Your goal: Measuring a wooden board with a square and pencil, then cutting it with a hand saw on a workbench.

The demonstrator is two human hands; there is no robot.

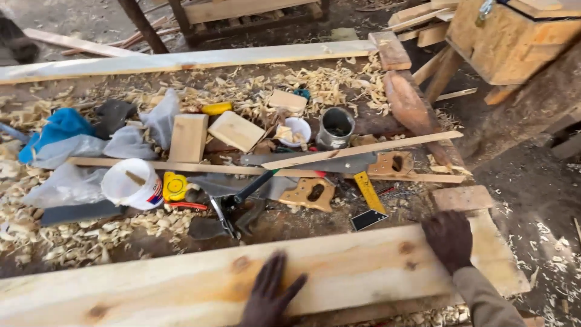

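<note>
Wooden plank [339, 272] under both hands; left wrist cut off.

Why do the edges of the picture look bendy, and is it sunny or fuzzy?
Head view: the wide lens bows the long plank and the far board; daylight is soft, shadows faint, no glare; the left hand and right hand look slightly smeared, as do the shavings.

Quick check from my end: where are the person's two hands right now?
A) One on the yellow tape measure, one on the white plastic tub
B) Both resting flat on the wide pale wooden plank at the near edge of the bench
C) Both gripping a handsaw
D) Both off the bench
B: the left hand and the right hand both lie open, palms down, on the wide pale wooden plank, holding no tool.
</note>
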